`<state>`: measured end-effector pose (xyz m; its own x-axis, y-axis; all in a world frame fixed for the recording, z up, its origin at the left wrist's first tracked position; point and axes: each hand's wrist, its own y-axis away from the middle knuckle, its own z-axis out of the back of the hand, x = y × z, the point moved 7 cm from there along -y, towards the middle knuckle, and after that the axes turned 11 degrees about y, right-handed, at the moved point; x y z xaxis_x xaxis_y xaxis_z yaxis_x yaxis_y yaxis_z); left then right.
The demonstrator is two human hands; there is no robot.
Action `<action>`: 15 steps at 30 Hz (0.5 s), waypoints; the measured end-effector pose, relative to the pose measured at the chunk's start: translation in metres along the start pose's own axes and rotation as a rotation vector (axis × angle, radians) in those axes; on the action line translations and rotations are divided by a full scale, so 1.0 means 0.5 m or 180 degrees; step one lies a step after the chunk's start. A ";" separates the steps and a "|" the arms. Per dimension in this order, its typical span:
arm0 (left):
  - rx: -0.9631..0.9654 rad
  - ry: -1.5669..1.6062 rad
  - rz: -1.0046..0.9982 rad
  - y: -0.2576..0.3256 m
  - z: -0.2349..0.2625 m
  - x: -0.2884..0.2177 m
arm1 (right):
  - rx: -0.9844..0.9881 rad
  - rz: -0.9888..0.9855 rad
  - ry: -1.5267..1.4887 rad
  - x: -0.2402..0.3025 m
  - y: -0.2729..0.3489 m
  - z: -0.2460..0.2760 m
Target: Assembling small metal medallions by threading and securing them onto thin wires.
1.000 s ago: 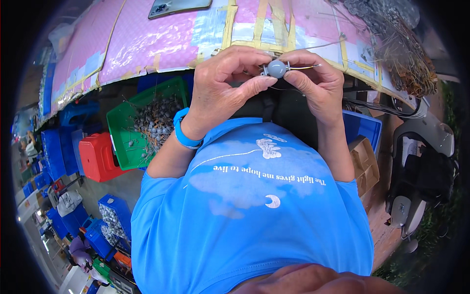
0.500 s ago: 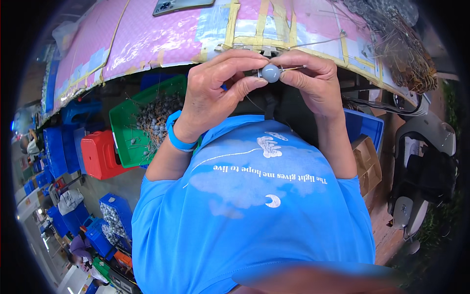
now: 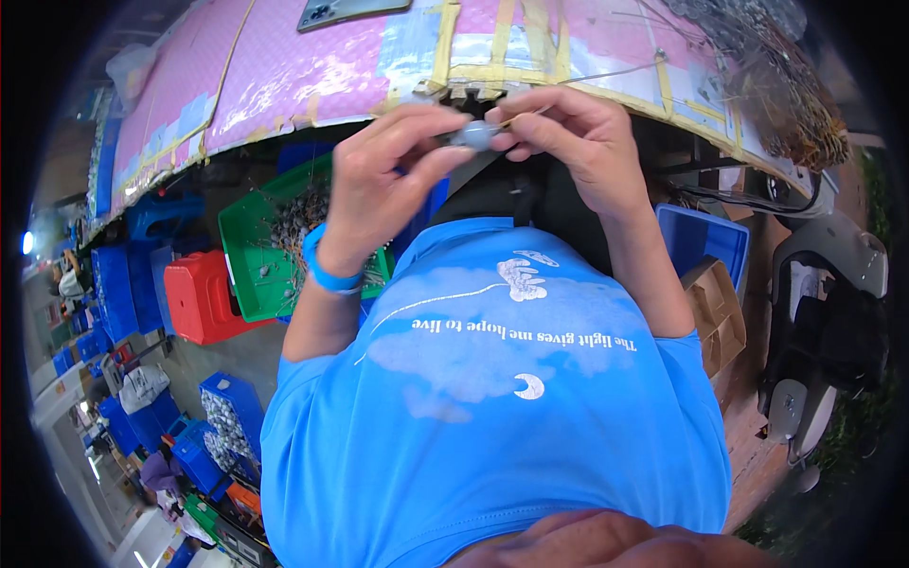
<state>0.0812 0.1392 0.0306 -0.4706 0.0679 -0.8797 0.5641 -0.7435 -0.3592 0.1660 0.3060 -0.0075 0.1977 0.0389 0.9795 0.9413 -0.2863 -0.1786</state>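
Note:
In front of the table's near edge, a small glossy grey-blue ball (image 3: 477, 135) sits between the thumb and fingers of my left hand (image 3: 383, 175). My right hand (image 3: 589, 151) is pinched around a thin wire-like stem (image 3: 512, 121) at the ball's right side. Motion blurs the ball and fingertips, so how the stem meets the ball cannot be made out. A blue band circles my left wrist. To the left and below, a green crate (image 3: 248, 280) holds many similar grey balls on thin stems, partly behind my left forearm.
The table (image 3: 284, 80) has a pink, taped covering; a phone (image 3: 352, 9) lies on it. A bundle of wires (image 3: 795, 118) hangs at its right end. A red stool (image 3: 201, 298), blue bin (image 3: 703, 241), cardboard box (image 3: 717, 317) and scooter (image 3: 819, 322) stand around me.
Both hands and the ball have moved left. The right fingers have drawn back from the ball along the stem. The whole view has shifted slightly.

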 end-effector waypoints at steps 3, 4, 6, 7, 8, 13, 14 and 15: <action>0.0002 -0.0312 0.0916 0.038 0.089 0.041 | -0.0194 -0.0249 0.1012 -0.026 -0.016 0.057; -0.0033 -0.0345 0.1291 0.070 0.138 0.069 | -0.0489 -0.0132 0.1558 -0.024 -0.021 0.101; -0.0121 -0.0554 0.2099 0.157 0.248 0.134 | -0.0968 0.0023 0.2320 -0.011 -0.027 0.195; -0.0167 -0.0745 0.2536 0.199 0.294 0.159 | -0.1160 0.0059 0.2515 0.000 -0.029 0.242; -0.0144 -0.0776 0.2525 0.232 0.319 0.174 | -0.1396 -0.0048 0.2957 0.016 -0.028 0.284; -0.0482 -0.1019 0.1679 0.148 0.298 0.160 | -0.1284 0.0722 0.4819 0.054 -0.046 0.369; -0.0668 -0.0558 0.1673 0.108 0.269 0.154 | -0.0986 0.0616 0.4817 0.040 -0.053 0.373; -0.0753 -0.0411 0.1602 0.061 0.237 0.142 | -0.1000 0.0636 0.4788 0.036 -0.056 0.377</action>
<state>-0.0155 0.0425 -0.0057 -0.1752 -0.3491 -0.9206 0.8698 -0.4929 0.0214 0.1946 0.4950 -0.0023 -0.3204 -0.9329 0.1645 0.8026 -0.3596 -0.4760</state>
